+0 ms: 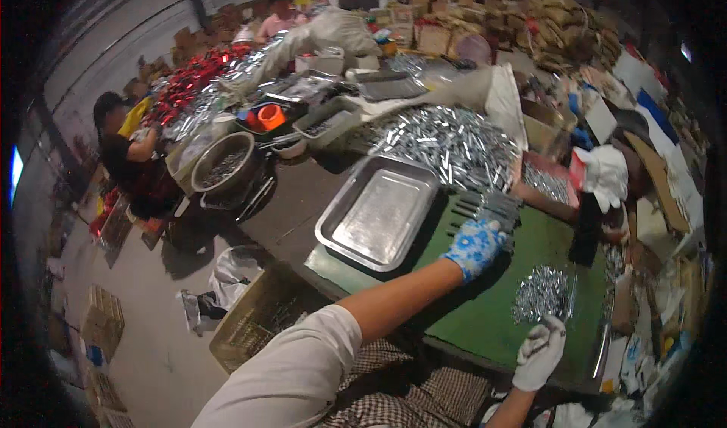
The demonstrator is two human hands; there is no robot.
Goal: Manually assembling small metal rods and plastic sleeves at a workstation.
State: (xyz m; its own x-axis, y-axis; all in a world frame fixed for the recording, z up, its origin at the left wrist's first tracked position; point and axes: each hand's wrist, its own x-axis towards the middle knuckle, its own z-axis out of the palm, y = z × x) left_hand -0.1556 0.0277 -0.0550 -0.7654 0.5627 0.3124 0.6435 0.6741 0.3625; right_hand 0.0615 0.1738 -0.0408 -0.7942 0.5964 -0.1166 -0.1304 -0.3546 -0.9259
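Right of centre in the frame, my left hand [478,248], in a blue-and-white floral glove, is on a cluster of grey strips [496,208], metal by the look of them. Is the left grip clamped? I can't tell; the glove's back hides the fingertips. Lower right, my right hand [541,352], in a white glove, hovers by the near edge of a loose heap of small silvery parts [544,295] — fingers bent, and whether they meet on anything, I can't say.

Handling, as I judge it: each strip should be light and stiff, hard to break, but smooth enough to slide under fabric. I'd take several at once across the middle, square to their length, with the ends sticking out leftward. The silvery parts look light too, likely to scatter — a pinch or a shallow scoop suits them.

Around that, on the green surface [454,318]: a rimmed metal tray [379,214] at centre, its raised wall guarding the left side of the strips. Behind them spreads a big mound of shiny metal pieces [450,144]; a reddish bin [541,198] crowds the right, a spare white glove [603,174] beside it. My left forearm [405,299] cuts diagonally across the surface's near edge, hemming in low approaches from the left.
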